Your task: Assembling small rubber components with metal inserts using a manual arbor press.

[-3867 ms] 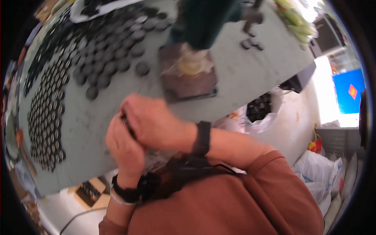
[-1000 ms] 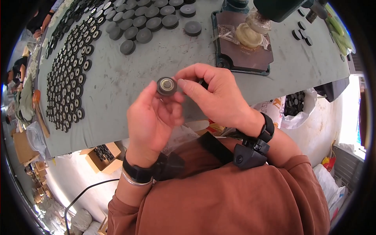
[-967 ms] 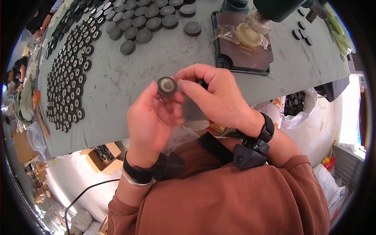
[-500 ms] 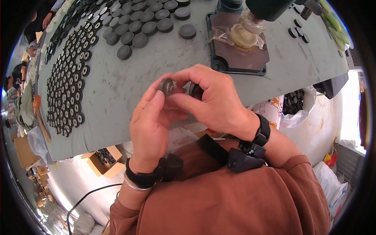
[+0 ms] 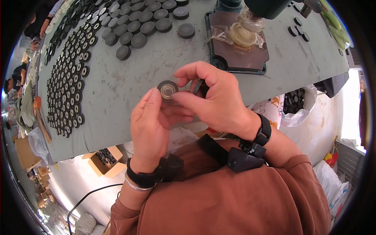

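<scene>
Over the table's near part, my left hand (image 5: 149, 125) grips a small dark round disc (image 5: 164, 86) between thumb and fingers. Its face shows a metallic ringed centre, like a wheel with a bearing. My right hand (image 5: 221, 100) has its thumb tip at that disc's edge, with the index finger arched above. A second dark disc (image 5: 203, 89) is tucked in the curled fingers of the right hand, partly hidden. Ahead stands a green press-like machine (image 5: 239, 58) with a brown base plate and a yellowish round part wrapped in clear film.
Many discs with ringed centres (image 5: 64, 96) lie in rows at left; plain grey discs (image 5: 139, 40) are bunched at the far side. A few discs (image 5: 299, 29) lie far right. Below the table are a carton of dark parts (image 5: 113, 169) and a white sack (image 5: 309, 107).
The disc in my left hand has turned from nearly edge-on so that its ringed face shows. My right fingers have spread slightly, with the second disc still among them.
</scene>
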{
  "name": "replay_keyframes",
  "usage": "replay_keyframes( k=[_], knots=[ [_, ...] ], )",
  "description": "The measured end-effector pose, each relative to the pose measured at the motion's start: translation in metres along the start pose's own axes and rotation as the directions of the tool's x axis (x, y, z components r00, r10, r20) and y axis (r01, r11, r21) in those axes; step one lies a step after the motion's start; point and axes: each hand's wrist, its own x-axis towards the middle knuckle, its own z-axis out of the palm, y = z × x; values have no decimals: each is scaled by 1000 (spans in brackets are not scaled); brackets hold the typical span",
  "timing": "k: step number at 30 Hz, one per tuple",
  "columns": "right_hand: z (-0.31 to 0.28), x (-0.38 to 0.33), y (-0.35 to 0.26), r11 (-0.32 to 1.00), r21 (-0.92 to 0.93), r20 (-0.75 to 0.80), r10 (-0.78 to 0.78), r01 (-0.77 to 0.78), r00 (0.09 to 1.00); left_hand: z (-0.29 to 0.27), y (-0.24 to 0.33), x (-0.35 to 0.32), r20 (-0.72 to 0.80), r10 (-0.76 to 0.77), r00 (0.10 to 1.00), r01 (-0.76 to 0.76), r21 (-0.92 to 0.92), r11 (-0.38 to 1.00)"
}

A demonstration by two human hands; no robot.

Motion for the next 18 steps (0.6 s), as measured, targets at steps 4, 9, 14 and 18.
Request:
replay_keyframes(
  k=[4,9,14,18],
  knots=[
    [0,1,6,997,70,15,34,-35,999,2,3,0,-53,-84,995,83,-14,996],
    [-2,1,3,994,70,22,83,-84,996,-5,4,1,-59,-136,989,133,-56,990],
    [-6,6,4,900,279,122,311,-334,942,-6,4,2,-66,-174,983,168,-91,982],
    [-11,10,2,305,782,377,463,-544,802,-11,4,2,-82,-201,976,183,-190,965]
  ],
)
